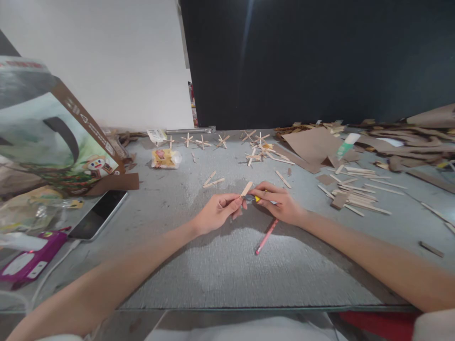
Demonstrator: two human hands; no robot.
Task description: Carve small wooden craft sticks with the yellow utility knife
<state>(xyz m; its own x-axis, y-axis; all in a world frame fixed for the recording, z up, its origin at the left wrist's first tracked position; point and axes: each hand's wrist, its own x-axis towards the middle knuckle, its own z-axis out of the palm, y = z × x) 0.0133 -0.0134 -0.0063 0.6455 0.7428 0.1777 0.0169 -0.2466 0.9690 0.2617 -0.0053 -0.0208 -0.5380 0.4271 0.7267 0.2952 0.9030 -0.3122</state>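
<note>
Pinched between the thumb and fingers of my left hand (pixel 221 211) is a wooden craft stick (pixel 246 189), its end pointing up and away. My right hand (pixel 279 204) is closed round a yellow utility knife (pixel 257 198), mostly covered by the fingers. Its grey blade end is at the craft stick, close to my left fingertips; whether it touches the wood I cannot tell. A pink pencil (pixel 266 237) lies just below my right hand. Beyond my hands rest two craft sticks (pixel 213 182) meeting in a V and a single loose stick (pixel 283 179).
Several star-shaped stick pieces (pixel 202 141) line the back. On the right are a pile of craft sticks (pixel 359 196), a glue stick (pixel 346 146) and cardboard (pixel 306 148). At left lie a phone (pixel 97 215), a purple device (pixel 33 258), a cable and a large printed bag (pixel 53 132).
</note>
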